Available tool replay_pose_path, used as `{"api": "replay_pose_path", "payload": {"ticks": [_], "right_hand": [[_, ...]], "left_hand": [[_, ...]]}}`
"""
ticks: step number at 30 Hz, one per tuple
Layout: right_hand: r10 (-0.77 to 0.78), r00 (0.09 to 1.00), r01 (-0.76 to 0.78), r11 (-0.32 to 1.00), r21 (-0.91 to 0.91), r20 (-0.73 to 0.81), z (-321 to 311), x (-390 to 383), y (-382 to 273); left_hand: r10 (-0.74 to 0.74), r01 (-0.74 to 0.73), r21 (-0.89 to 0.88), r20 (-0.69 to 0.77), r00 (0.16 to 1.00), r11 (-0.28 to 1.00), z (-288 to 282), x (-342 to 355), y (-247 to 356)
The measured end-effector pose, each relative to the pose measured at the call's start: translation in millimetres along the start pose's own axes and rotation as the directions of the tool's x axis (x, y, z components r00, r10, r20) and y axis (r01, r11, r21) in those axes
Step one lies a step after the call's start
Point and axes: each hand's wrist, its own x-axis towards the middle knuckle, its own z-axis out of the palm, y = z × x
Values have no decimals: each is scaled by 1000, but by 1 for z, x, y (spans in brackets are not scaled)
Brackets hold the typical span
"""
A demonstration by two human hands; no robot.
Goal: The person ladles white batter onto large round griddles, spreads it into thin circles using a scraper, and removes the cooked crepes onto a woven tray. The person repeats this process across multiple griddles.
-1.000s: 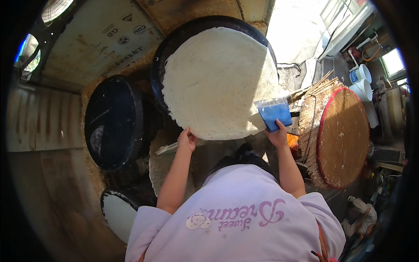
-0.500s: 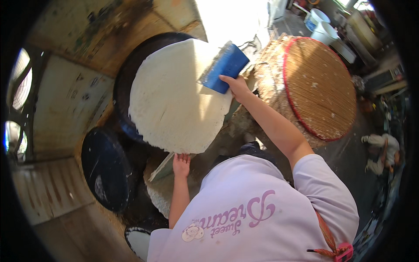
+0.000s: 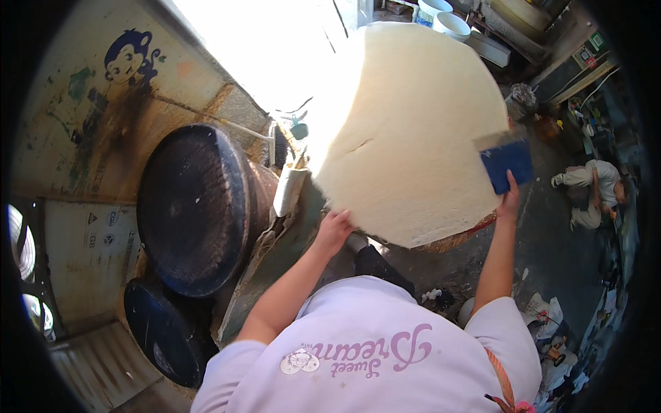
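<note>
A large, thin, round cream sheet (image 3: 413,124) spans the space ahead of me, part of it in bright sunlight. My left hand (image 3: 337,224) grips its lower left edge with bent fingers. At the lower right edge, my right hand (image 3: 508,196) holds a blue scraper (image 3: 504,158) flat against the sheet, its clear blade on the upper side. Beneath the sheet a sliver of a woven mat with a red rim (image 3: 451,241) shows; the rest is hidden. To the left, the large black round pan (image 3: 193,206) has a bare, dark surface.
A second dark round pan (image 3: 162,330) lies below the first, beside a rough board (image 3: 265,261). Stained panels (image 3: 89,172) line the left. White buckets (image 3: 452,26) stand at the back. A co-worker (image 3: 595,193) crouches on the right floor (image 3: 551,255) among clutter.
The sheet has moved from over the black pan to over the woven mat on the right, carried by both hands, and now hides most of the mat. My view has turned with it.
</note>
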Motion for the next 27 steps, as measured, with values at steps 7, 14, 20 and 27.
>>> {"api": "replay_pose_path", "payload": {"ticks": [7, 14, 20, 27], "right_hand": [[163, 931, -212, 970, -121, -326, -108, 52, -28], [273, 801, -380, 919, -100, -533, -161, 42, 13], [370, 765, -391, 917, 78, -527, -188, 25, 26], [411, 730, -431, 897, 100, -546, -198, -32, 43]], "left_hand": [[-115, 117, 431, -31, 993, 895, 72, 134, -56], [-117, 218, 565, -210, 971, 795, 60, 155, -90], [-90, 221, 600, -241, 966, 769, 60, 152, -90], [-105, 261, 610, -280, 954, 748, 47, 119, -84]]}}
